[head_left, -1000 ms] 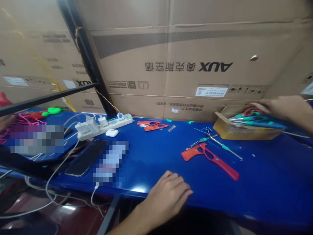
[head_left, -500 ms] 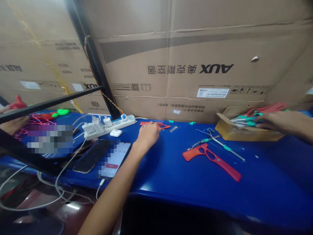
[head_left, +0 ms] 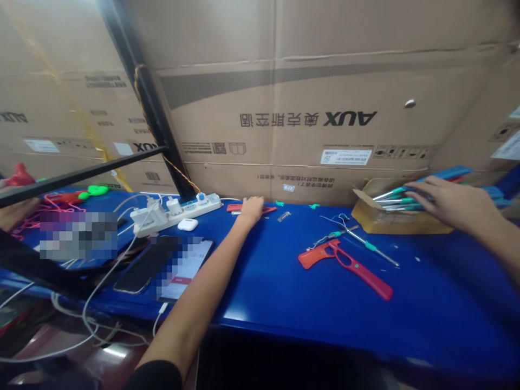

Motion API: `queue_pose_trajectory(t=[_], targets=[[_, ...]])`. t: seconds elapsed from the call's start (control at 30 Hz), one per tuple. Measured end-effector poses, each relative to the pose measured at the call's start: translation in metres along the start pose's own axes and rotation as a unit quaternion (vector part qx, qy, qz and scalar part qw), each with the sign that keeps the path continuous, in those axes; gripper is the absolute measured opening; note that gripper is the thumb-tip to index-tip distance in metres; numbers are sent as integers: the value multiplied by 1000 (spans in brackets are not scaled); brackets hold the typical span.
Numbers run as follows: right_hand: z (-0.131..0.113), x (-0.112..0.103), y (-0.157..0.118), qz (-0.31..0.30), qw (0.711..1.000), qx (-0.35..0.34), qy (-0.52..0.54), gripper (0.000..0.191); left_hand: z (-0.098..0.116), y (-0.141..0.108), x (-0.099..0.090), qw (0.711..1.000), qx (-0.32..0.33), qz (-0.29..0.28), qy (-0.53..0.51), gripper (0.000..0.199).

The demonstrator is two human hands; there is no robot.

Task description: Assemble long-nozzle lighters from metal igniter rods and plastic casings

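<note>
On the blue table, my left hand (head_left: 252,210) is down over a red plastic lighter shell (head_left: 234,208), with its curled fingers on it and partly hidden. My right hand (head_left: 441,199) is at a cardboard box (head_left: 400,225), closed round a blue long-nosed lighter (head_left: 447,174) with a metal barrel and green collar. More lighters lie in the box beneath it. Between my hands, a red gun-shaped lighter shell (head_left: 361,273) lies flat. Behind it rests a loose metal lighter barrel (head_left: 382,252) with a green collar and thin wires.
A white power strip (head_left: 207,205) with chargers, an earbud case (head_left: 187,224) and two phones (head_left: 142,265) are on the left. Small green pieces (head_left: 314,206) and a clear part (head_left: 284,216) lie near the cardboard wall. Beyond a black metal frame (head_left: 162,124) is another person's hand (head_left: 16,211).
The view has shifted slightly to the right. My right hand has reached further over the box, where a blue lighter now shows on top. My left hand stays at the red shell.
</note>
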State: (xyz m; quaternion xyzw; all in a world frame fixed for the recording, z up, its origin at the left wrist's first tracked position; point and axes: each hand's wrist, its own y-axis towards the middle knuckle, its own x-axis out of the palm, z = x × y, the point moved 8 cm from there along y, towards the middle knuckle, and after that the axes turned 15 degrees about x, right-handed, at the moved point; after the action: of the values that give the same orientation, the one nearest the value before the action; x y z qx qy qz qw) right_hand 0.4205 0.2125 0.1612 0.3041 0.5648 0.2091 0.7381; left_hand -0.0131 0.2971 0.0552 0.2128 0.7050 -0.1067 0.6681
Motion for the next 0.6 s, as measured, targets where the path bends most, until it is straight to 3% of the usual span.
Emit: queue_pose_trajectory(t=[0.13, 0.23, 0.37, 0.4, 0.43, 0.5, 0.6], targets=[[-57, -65, -36, 125, 988, -68, 61, 38, 1, 0, -20, 998, 14, 57, -5, 35], [-99, -93, -51, 119, 973, -102, 169, 34, 8, -9, -60, 989, 30, 142, -10, 29], [-138, -74, -51, -14, 952, -108, 286, 34, 35, -57, -111, 959, 65, 271, -51, 38], [-144, -62, -51, -50, 946, -106, 302, 34, 43, -79, -121, 922, 95, 348, -138, 35], [-149, -50, -52, -85, 940, -107, 313, 34, 50, -102, -123, 884, 122, 391, -225, 30], [-155, -24, -56, -146, 928, -109, 326, 33, 63, -139, -105, 847, 146, 373, -350, 21], [-154, 2, -64, -186, 919, -111, 329, 31, 72, -179, -53, 861, 121, 256, -424, 18]])
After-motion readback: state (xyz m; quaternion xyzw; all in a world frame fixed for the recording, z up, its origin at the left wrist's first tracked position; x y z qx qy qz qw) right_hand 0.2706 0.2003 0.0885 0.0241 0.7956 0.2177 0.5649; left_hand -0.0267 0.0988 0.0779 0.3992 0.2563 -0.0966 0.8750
